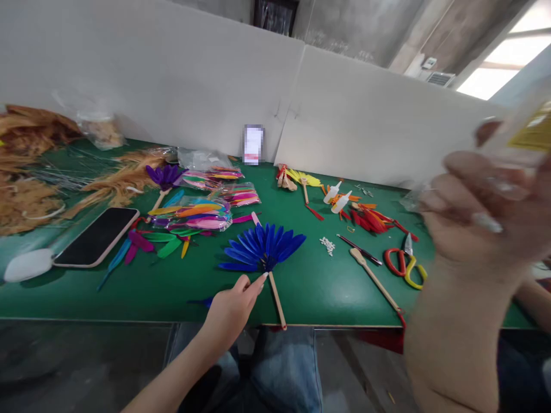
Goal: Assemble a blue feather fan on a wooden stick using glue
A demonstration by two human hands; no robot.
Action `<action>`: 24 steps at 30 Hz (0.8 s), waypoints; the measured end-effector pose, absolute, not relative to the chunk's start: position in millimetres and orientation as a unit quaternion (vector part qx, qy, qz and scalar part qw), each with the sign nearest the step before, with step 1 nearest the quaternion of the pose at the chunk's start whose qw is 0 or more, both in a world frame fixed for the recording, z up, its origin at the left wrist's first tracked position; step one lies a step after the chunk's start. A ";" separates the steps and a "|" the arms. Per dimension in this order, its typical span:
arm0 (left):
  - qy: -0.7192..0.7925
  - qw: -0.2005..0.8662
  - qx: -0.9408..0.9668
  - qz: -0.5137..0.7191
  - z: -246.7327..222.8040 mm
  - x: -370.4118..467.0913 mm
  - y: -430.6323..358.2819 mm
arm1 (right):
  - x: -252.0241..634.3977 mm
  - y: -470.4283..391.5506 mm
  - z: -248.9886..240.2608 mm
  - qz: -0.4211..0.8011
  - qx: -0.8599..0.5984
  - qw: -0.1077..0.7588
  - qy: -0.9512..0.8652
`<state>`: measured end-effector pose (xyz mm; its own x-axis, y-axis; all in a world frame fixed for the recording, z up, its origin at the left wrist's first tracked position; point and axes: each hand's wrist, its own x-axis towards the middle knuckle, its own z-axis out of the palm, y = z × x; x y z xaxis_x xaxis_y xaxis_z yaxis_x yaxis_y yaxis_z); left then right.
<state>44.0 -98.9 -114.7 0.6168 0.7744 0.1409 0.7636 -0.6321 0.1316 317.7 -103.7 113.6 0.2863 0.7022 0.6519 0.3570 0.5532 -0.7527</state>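
Note:
A blue feather fan (264, 246) lies at the table's front, its feathers spread away from me and its thin wooden handle toward me. My left hand (235, 304) is closed at the fan's neck, with one fingertip against the top of the handle; its other fingers are curled and partly hidden. Raised close to the camera on the right is my right hand (486, 201), blurred, its fingers wrapped round a translucent bottle-like thing with a yellow label (531, 126). The frame edge cuts that thing off.
Left are a phone (99, 236), bagged coloured feathers (193, 213) and a purple fan (164, 176). Right are white beads (327, 246), tweezers (359, 249), a wooden stick (374, 278), scissors (407, 264) and white squeeze bottles (342, 202). Another person's arm (534, 298) shows at far right.

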 end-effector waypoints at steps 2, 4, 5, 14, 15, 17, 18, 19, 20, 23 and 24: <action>0.426 0.024 0.898 0.103 -116.0 43.6 -98.9 | 326.5 -109.0 118.9 0.183 -0.439 0.681 -0.557; 0.424 0.025 0.898 0.118 -118.3 43.0 -98.8 | 331.5 -102.1 111.6 0.201 -0.444 0.698 -0.524; 0.423 0.026 0.897 0.127 -119.6 42.8 -98.8 | 332.6 -93.9 102.3 0.194 -0.442 0.718 -0.501; 0.406 0.010 0.903 0.143 -116.7 41.7 -98.8 | 318.8 12.6 -54.8 0.313 -0.579 0.564 -0.498; 0.406 0.010 0.903 0.142 -115.6 41.5 -98.5 | 318.3 21.1 -66.5 0.310 -0.588 0.558 -0.497; 0.406 0.011 0.903 0.143 -114.2 41.3 -98.2 | 318.7 35.8 -84.1 0.300 -0.608 0.546 -0.492; 0.406 0.010 0.902 0.145 -114.1 41.4 -98.1 | 319.3 42.0 -90.8 0.293 -0.618 0.542 -0.488; 0.406 0.008 0.902 0.148 -114.3 41.6 -98.0 | 319.7 47.7 -96.5 0.287 -0.627 0.539 -0.483; 0.406 0.006 0.901 0.151 -114.8 41.9 -98.1 | 319.9 52.8 -101.6 0.285 -0.636 0.535 -0.478; 0.407 0.003 0.900 0.156 -117.2 42.7 -98.4 | 318.1 65.2 -115.0 0.289 -0.654 0.516 -0.472; 0.407 0.003 0.900 0.155 -117.9 42.8 -98.4 | 316.9 68.7 -119.0 0.291 -0.657 0.510 -0.473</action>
<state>42.8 -98.4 -117.9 0.6206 0.7335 0.2772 0.7317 -0.6688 0.1315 316.9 68.7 -119.0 0.3841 0.9179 0.0999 0.3249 -0.0331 -0.9452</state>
